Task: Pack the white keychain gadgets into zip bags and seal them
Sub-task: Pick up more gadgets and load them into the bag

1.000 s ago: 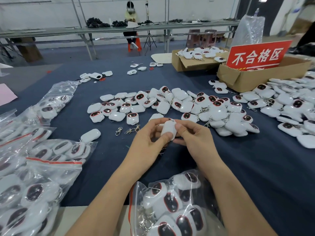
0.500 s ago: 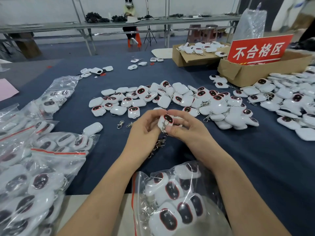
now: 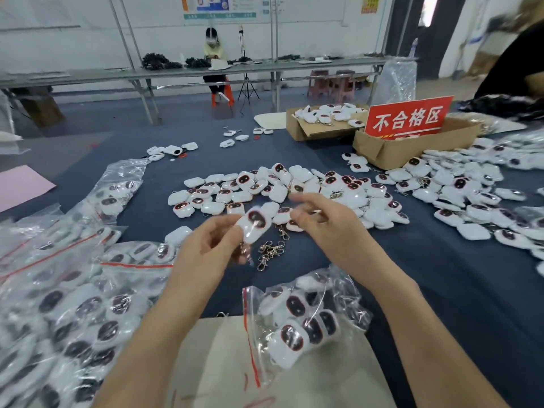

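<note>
A left hand (image 3: 212, 254) is pinching a white rounded plastic keychain gadget (image 3: 255, 224), dark face up, seemingly for checking, beyond the clear red-zipped bag (image 3: 250, 334); the right hand (image 3: 326, 225) is hovering open, empty.

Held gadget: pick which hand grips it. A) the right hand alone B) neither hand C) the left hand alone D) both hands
C: the left hand pinches the white gadget at its lower end, while the blurred right hand is apart from it.

Bare cloth (image 3: 456, 304) right of the zip bag (image 3: 344, 293), gadget heaps (image 3: 471, 195) beyond
</note>
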